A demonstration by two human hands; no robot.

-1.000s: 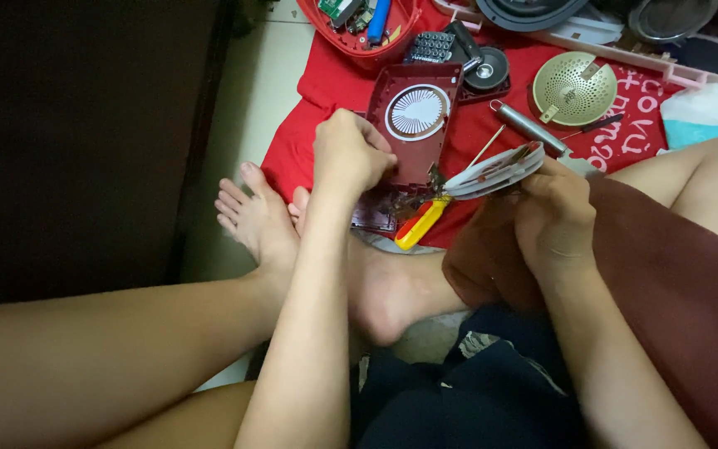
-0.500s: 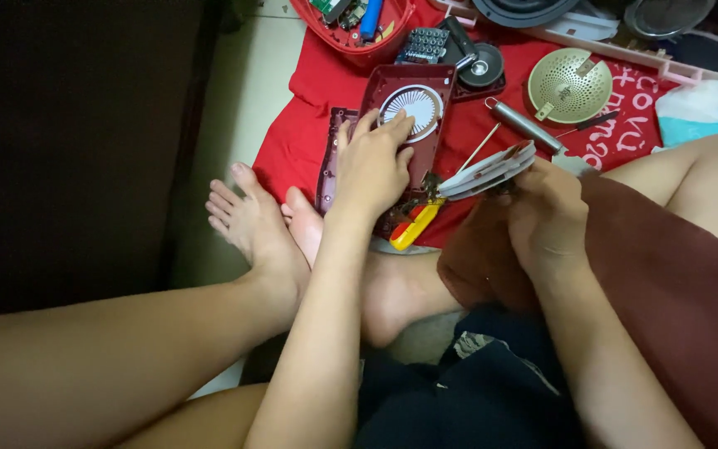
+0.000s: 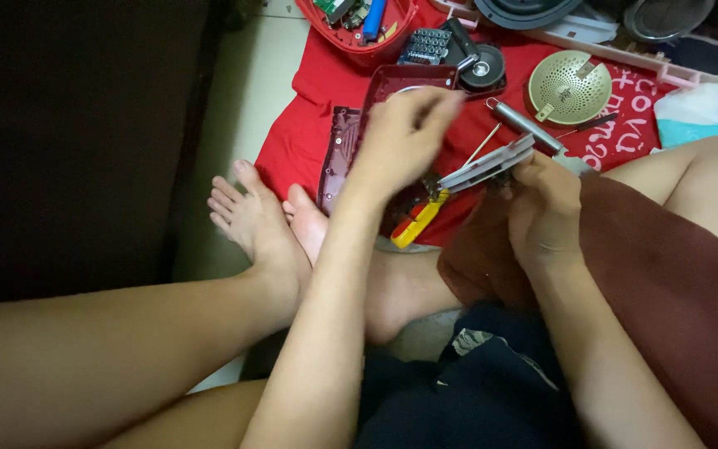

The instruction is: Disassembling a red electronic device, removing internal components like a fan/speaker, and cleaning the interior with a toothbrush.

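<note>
My left hand (image 3: 400, 137) reaches forward over a dark red plastic casing (image 3: 392, 83) that lies on a red cloth (image 3: 309, 125); its fingers are spread and blurred, touching or just above the casing's round white part. My right hand (image 3: 542, 195) is closed around a grey and white flat part (image 3: 488, 166) that sticks out to the left. A yellow and red handled tool (image 3: 415, 220) lies on the cloth under my left wrist. My bare feet (image 3: 268, 216) rest beside the cloth.
A red tray (image 3: 359, 33) with small parts sits at the back. A round perforated metal grille (image 3: 568, 86), a black round part (image 3: 479, 66), a keypad piece (image 3: 425, 46) and a metal rod (image 3: 525, 125) lie on the cloth. Dark furniture stands at the left.
My left hand has moved forward from the casing's near end toward its far end, fingers now spread. My right hand has kept hold of the grey part, nearly still.
</note>
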